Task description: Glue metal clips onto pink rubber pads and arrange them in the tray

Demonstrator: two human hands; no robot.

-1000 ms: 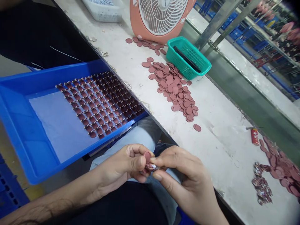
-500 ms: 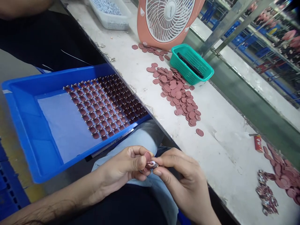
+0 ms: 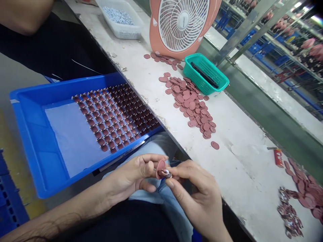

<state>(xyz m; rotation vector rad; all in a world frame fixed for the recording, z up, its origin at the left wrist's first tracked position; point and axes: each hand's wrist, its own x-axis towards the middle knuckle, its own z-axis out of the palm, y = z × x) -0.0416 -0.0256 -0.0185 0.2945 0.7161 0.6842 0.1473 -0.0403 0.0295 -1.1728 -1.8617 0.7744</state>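
Above my lap, my left hand [image 3: 141, 171] has its fingers around the edge of a reddish-brown oval disc [image 3: 160, 168]; its thumb and lower fingers are spread somewhat apart. My right hand [image 3: 194, 188] pinches a small dark piece with white and brown bits [image 3: 166, 173] between thumb and forefinger. The piece touches the disc's lower right side; whether the two are joined I cannot tell. To the left, a blue tray [image 3: 27, 134] holds rows of small pieces with the same brown discs [image 3: 111, 117] on a white sheet [image 3: 68, 141].
Loose discs [image 3: 189, 101] lie heaped on the white table [image 3: 242, 164], beside a green basket [image 3: 204, 75] and an orange fan [image 3: 161, 37]. At right are more discs [image 3: 305, 191], small shiny pieces [image 3: 289, 215] and a red packet [image 3: 278, 158]. Another person's arm [image 3: 27, 15] is at upper left.
The disc has turned to show more of its face, and my left thumb has drawn back from it a little. My right hand keeps its pinch. The view has shifted slightly.
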